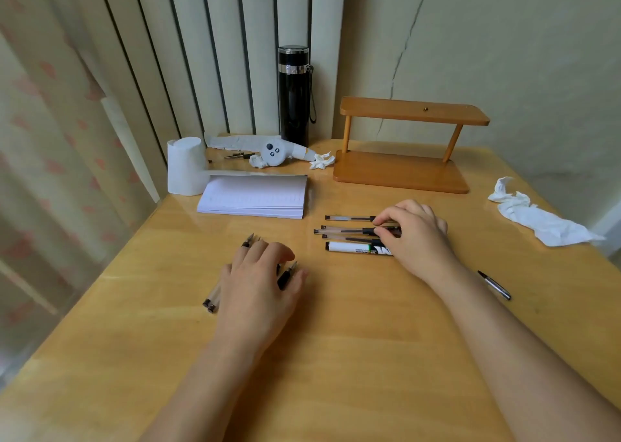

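Right hand point(415, 231) on row of 4 — 3 clear pens point(347, 218), 1 white marker point(349, 247).
Pinches mid pen point(339, 231); left hand point(258, 280) flat over loose pens point(285, 278), no. unclear — notebook point(255, 196) beyond.

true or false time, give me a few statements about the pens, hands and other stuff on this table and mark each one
1. The right hand has its fingertips on the row of pens. True.
2. The white marker lies at the far side of that row. False: it lies at the near side, closest to the person.
3. The black flask stands on the wooden shelf. False: it stands on the table, left of the shelf.
4. The left hand lies over some loose pens. True.
5. A lone pen lies by the right forearm. True.
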